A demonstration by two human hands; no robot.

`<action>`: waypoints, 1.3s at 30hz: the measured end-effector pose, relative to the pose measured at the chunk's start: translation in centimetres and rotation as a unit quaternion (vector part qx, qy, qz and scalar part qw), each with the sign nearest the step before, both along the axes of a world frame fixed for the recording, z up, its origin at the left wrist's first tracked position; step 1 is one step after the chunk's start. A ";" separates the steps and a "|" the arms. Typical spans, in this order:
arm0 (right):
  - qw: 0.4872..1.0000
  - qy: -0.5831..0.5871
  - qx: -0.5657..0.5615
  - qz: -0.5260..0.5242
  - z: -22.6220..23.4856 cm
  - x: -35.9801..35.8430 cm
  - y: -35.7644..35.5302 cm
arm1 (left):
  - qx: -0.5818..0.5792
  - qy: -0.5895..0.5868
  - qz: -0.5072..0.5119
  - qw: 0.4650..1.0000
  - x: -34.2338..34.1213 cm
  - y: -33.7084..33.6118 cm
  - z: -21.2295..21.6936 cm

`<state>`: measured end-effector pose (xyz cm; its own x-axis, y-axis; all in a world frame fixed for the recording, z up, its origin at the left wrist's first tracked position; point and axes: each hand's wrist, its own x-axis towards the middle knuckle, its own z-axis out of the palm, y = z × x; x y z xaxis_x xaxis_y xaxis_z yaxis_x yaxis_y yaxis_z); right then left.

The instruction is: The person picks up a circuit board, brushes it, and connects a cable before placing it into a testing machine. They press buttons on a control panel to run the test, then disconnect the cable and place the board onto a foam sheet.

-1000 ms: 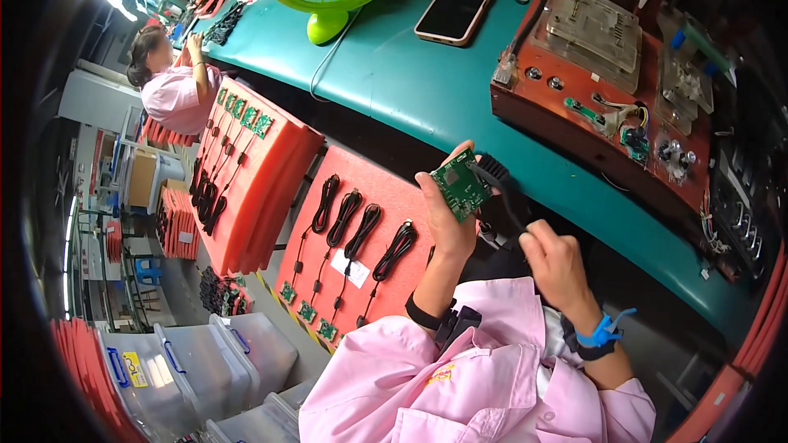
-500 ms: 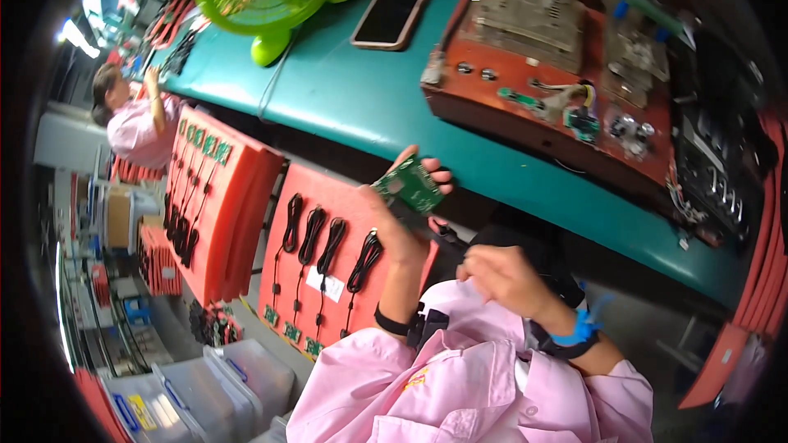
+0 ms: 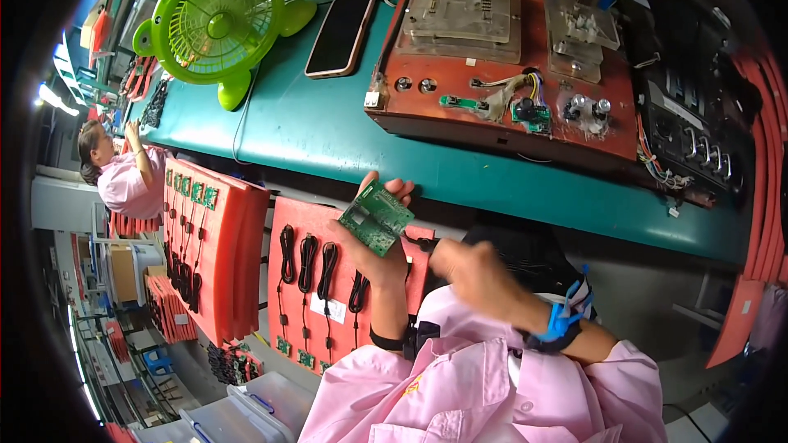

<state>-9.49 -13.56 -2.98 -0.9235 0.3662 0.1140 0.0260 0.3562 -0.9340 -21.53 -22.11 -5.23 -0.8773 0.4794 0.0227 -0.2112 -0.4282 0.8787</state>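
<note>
My left hand (image 3: 373,256) grips a green circuit board (image 3: 379,215), held tilted above the gap between the bench and my lap. The thumb and fingertips show at the board's edges. Close by on the right, my right hand (image 3: 474,275) is closed and smeared by motion. From its fingers a slim black thing (image 3: 423,243) sticks out toward the lower right corner of the board. What kind of thing it is cannot be made out. Below my left hand, black cables (image 3: 307,264) with small boards on their ends lie on a red foam sheet (image 3: 287,212).
A green bench (image 3: 308,127) carries a green fan (image 3: 220,26), a phone (image 3: 341,34) and a red test box (image 3: 501,119) with clear plates and wires. More red foam sheets (image 3: 234,254) stand at the left. Another person (image 3: 131,184) works at the far left.
The view has shifted, and the bench and box sit further left. My right hand has moved beside the board; the black thing now shows only as a short piece.
</note>
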 end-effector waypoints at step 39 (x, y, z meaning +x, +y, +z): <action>0.985 -0.090 0.123 -0.080 1.9 7.6 2.1 | 0.117 -0.166 -0.104 0.974 1.0 -0.1 1.2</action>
